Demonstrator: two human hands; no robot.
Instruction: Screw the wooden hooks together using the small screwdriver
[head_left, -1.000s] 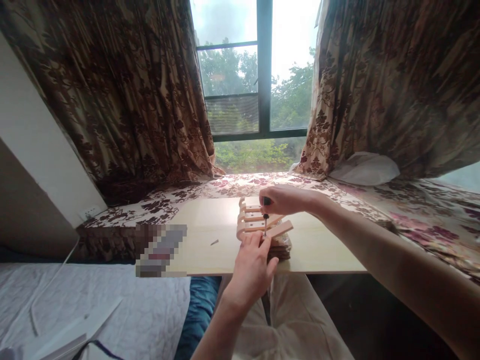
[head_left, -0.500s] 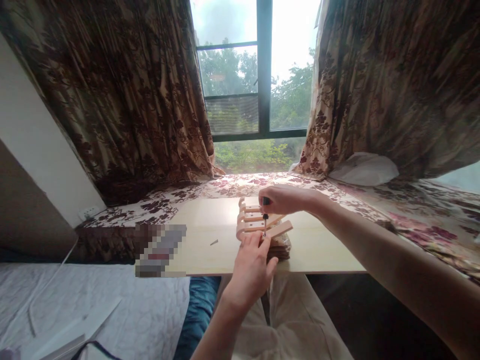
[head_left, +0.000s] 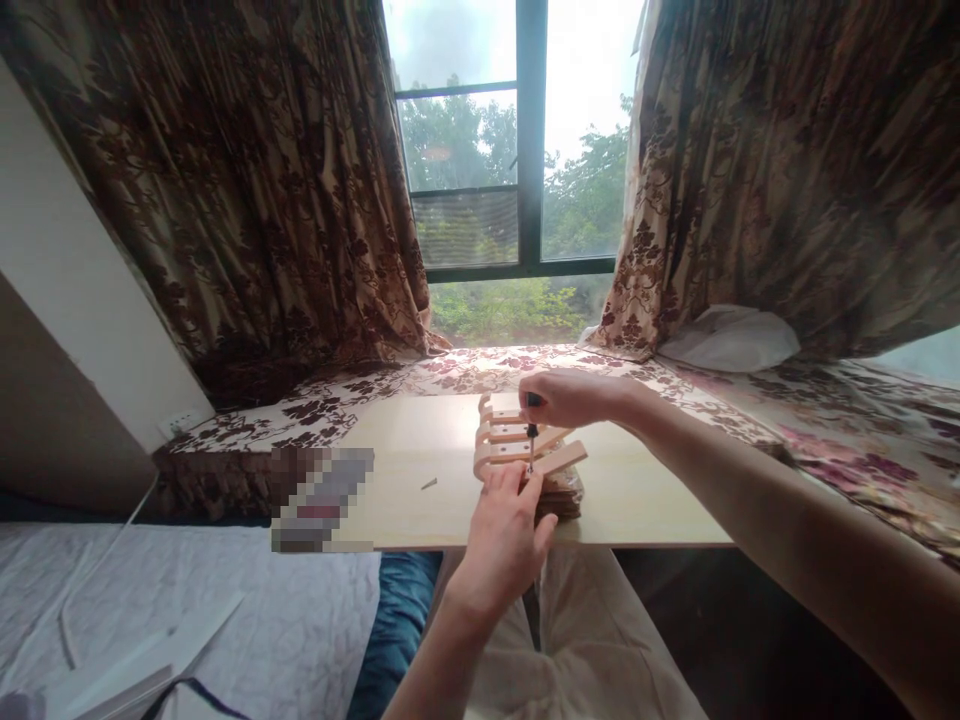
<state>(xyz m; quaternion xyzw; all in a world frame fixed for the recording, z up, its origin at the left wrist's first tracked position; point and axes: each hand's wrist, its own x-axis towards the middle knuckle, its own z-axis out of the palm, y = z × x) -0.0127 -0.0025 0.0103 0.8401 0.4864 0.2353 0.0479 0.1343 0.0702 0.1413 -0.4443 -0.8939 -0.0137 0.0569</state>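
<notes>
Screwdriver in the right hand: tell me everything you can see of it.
The screwdriver has a dark handle, largely wrapped by the right hand, and a thin shaft that looks like metal. It stands nearly upright, tip down, above the pale board. Its lower end reaches down among the light wooden pieces, right beside the fingertips of the left hand. The tip is too small to make out, so I can't tell whether it sits in a screw.

Loose beige cloth trousers [head_left: 600, 630], plain, matte, soft creases along the thighs, folds bunched at the lap, fabric paler where light hits. Bare left hand [head_left: 504, 535], bare left forearm [head_left: 442, 640]. Bare right hand [head_left: 551, 398], bare right forearm [head_left: 720, 480], uncovered out to frame edge.
</notes>
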